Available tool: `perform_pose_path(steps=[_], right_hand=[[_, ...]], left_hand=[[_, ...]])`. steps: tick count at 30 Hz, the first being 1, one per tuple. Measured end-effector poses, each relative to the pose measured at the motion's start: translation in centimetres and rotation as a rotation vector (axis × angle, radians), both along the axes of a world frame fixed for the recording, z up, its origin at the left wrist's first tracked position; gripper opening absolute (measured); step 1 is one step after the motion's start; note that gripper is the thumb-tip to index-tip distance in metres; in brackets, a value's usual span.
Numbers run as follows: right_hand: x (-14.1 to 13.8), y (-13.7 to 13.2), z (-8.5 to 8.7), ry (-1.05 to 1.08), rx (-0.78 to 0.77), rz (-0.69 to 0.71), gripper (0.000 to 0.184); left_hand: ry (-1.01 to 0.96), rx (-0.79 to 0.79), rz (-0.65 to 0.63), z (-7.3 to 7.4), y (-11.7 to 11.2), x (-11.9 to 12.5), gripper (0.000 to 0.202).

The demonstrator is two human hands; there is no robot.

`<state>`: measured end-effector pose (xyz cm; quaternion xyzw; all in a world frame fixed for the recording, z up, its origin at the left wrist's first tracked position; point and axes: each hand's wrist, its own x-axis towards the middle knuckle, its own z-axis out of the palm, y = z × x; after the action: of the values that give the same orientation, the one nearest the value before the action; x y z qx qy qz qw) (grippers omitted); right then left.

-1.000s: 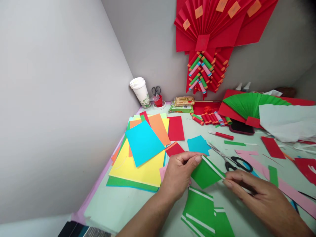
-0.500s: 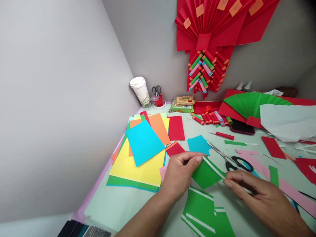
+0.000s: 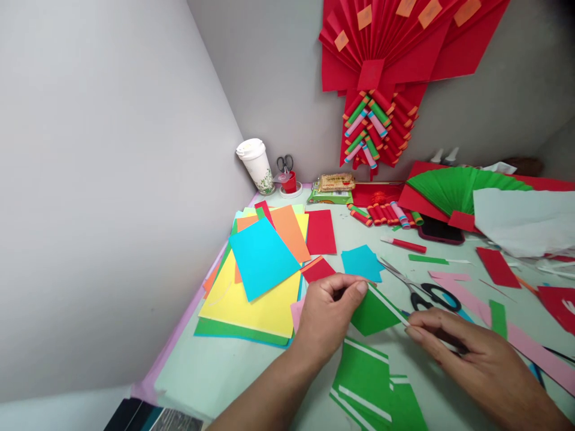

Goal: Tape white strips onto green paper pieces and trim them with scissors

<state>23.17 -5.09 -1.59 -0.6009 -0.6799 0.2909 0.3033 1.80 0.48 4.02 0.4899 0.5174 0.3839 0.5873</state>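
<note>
A small green paper sheet [image 3: 374, 312] with a white strip along its edge is held just above the table. My left hand [image 3: 330, 314] pinches its near-left corner with thumb and fingers closed. My right hand [image 3: 467, 359] pinches the white strip at the sheet's right end. More green sheets with white strips [image 3: 372, 386] lie on the table below my hands. Black-handled scissors [image 3: 424, 290] lie just beyond my right hand.
A fanned stack of coloured paper [image 3: 260, 269] lies at the left. Red and blue paper pieces, paper rolls [image 3: 386, 214], a red pen [image 3: 404, 245], a phone [image 3: 438, 230], a green fan [image 3: 462, 185] and pink strips [image 3: 516, 335] are spread about. A cup [image 3: 254, 166] stands in the corner.
The green sheet has tilted slightly lower between my hands. Both hands stay almost where they were.
</note>
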Motion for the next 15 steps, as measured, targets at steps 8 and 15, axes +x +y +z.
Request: perform_pose_path(steps=[8,15], right_hand=[[-0.65,-0.25,0.35,0.001,0.025,-0.057,0.03],[-0.68,-0.36,0.6,-0.012,0.003,-0.115,0.033]], left_hand=[[-0.058,-0.024,0.033,0.18,-0.21,0.32,0.024],[-0.17,-0.044,0.028,-0.07,-0.47,0.41,0.022]])
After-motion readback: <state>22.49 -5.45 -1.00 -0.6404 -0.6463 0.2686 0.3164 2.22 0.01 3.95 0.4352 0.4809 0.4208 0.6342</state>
